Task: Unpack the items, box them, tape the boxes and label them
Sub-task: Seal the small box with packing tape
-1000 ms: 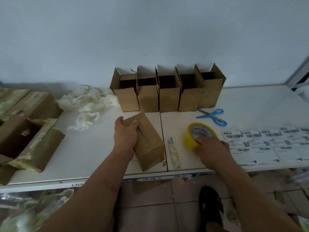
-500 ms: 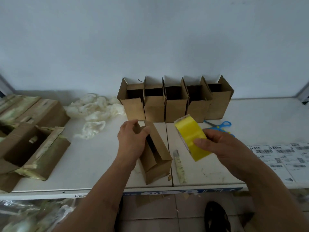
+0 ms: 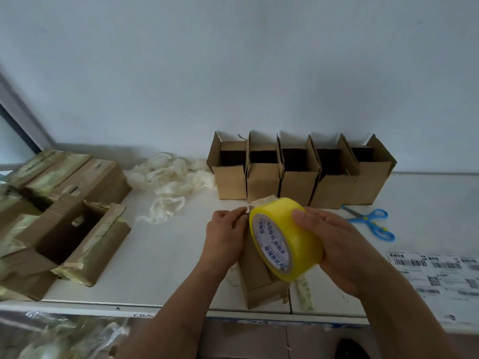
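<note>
hands (image 3: 337, 244) on yellow tape roll (image 3: 287, 242)

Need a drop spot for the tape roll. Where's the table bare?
Two bare patches: between the torn-open carton and the left hand, below the wrapping scraps; and right of the blue scissors, above the label sheets. Crowded around the small box and along the open boxes.

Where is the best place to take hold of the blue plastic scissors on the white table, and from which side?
Probably the blue plastic scissors are best taken by the two handle loops, coming from the right and above: they lie flat on the white table, blades pointing left toward the row of boxes, loops on the open side.
</note>
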